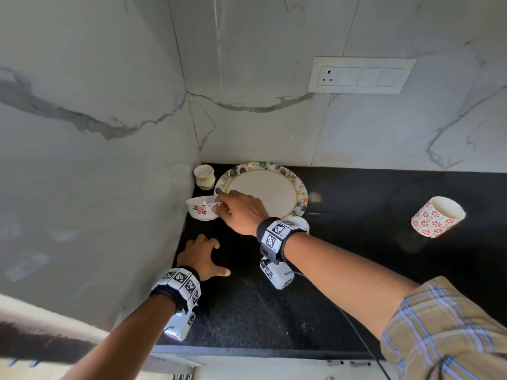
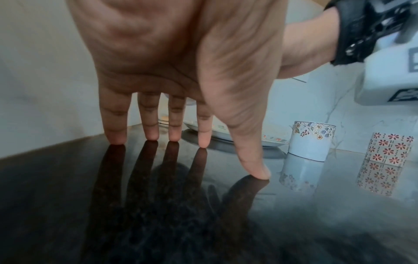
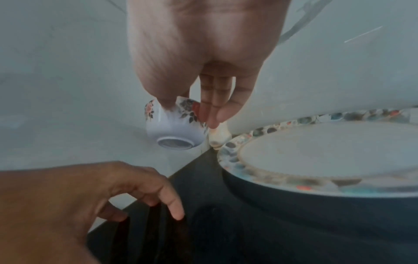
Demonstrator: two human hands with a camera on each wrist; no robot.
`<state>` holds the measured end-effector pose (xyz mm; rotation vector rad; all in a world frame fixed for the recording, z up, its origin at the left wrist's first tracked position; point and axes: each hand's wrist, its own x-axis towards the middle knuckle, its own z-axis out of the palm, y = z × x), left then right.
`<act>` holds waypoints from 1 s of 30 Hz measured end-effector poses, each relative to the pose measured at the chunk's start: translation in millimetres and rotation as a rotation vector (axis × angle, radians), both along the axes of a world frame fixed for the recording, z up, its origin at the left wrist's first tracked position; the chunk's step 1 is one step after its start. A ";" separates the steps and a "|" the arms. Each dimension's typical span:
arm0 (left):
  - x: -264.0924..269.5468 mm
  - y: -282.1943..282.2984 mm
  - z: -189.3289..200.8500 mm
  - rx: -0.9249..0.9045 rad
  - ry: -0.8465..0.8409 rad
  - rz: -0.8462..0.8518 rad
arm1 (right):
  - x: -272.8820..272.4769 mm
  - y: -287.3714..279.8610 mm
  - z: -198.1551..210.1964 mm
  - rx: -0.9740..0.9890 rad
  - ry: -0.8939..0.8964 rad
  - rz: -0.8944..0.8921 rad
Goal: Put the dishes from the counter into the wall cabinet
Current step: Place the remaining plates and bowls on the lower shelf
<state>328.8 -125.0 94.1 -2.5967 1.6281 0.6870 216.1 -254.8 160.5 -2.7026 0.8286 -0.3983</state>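
Head view: right hand pinches the rose bowl by its rim, mid-pickup; left hand rests spread, fingers straight, on the counter. Next, probably a steady lift toward the cabinet.

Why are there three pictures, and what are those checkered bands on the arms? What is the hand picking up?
A person is tidying dishes, wearing three cameras. The top picture comes from a camera on their head. The other two come from small cameras strapped to each wrist; the checkered bands hold them.

The right hand pinches the rim of a little white bowl with roses. In the right wrist view you see that bowl from underneath, so it seems lifted off the counter.

The left hand holds nothing. Its fingertips rest on the shiny black counter, which mirrors them.

Also on the counter: a big plate with a colourful rim, a small cream cup in the corner, a mug with red flowers, and a white mug with a flowery band.
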 end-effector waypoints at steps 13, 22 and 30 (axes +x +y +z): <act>-31.6 -61.6 119.9 -0.416 0.027 -0.065 | -171.8 -34.8 111.2 -0.119 -0.269 -0.199; -128.4 -119.3 284.7 -0.948 -0.191 -0.410 | -293.2 -26.6 213.2 -0.256 -0.521 -0.439; -194.4 -144.6 425.3 -1.471 -0.368 -0.592 | -345.0 -5.9 317.2 -0.542 -0.756 -0.456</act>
